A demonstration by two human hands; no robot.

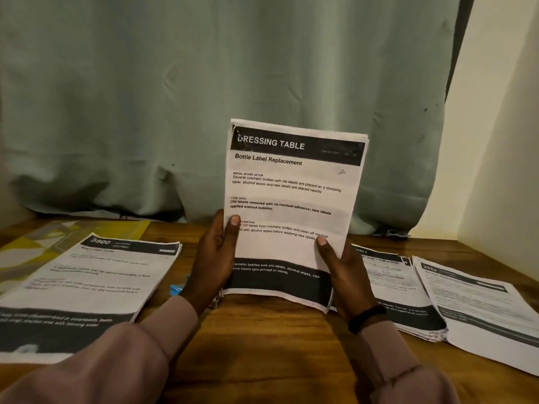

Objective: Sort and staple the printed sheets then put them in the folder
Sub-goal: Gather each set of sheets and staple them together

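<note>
- One stapled-looking set of printed sheets [294,205], headed "DRESSING TABLE", stood upright on its bottom edge on the wooden table [262,339].
- Two hands held it: the left hand [214,258] gripped its left edge, the right hand [339,266] its lower right edge, thumbs on the front.
- Three other paper stacks lay flat: one on the left [87,287], two on the right [390,290] [481,304].
- One yellow folder [38,243] lay far left, partly under the left stack.
- One small blue object [176,288] lay beside the left wrist.

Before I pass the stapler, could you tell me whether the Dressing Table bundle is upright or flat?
Upright: both hands hold the Dressing Table bundle standing on the table.
</note>
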